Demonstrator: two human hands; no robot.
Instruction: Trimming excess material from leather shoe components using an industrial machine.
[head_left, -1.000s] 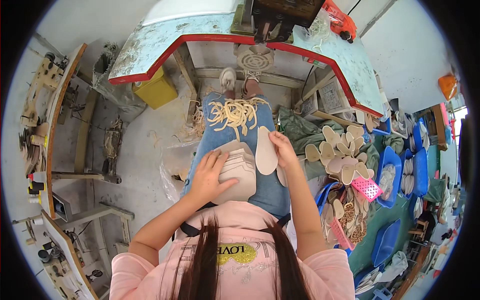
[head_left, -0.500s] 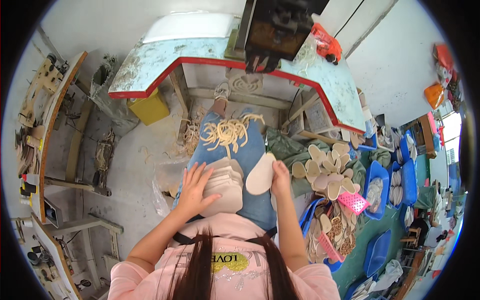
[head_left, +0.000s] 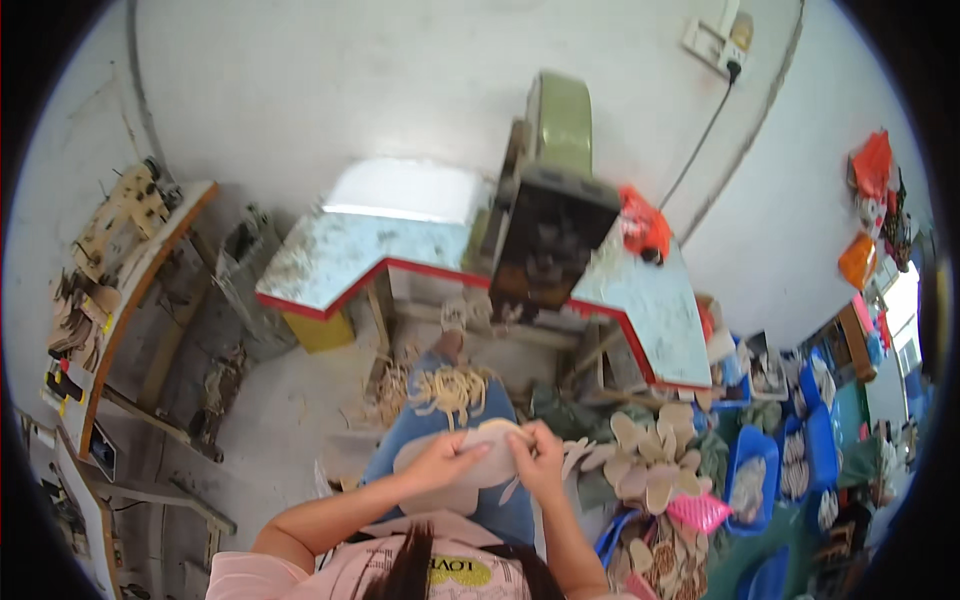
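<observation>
Over my lap, a pale shoe insole (head_left: 496, 462) is held between my two hands. My left hand (head_left: 448, 464) grips it from the left, thumb lying on top. My right hand (head_left: 540, 456) pinches its right end with bent fingers. Beneath and to the left, a stack of pale insoles (head_left: 437, 500) rests on my thighs, partly covered by my left hand and forearm. A tangle of cream strips (head_left: 450, 392) lies farther out on my jeans.
A dark and green machine (head_left: 555, 215) stands on a pale blue table (head_left: 410, 245) with a red edge. To my right are piled insoles (head_left: 655, 455), a pink basket (head_left: 700, 512) and blue bins (head_left: 752, 480). A sewing bench (head_left: 150, 270) stands left.
My left hand has left the stack and moved right onto the insole. My right hand has brought the insole forward and left, and the view has tilted up.
</observation>
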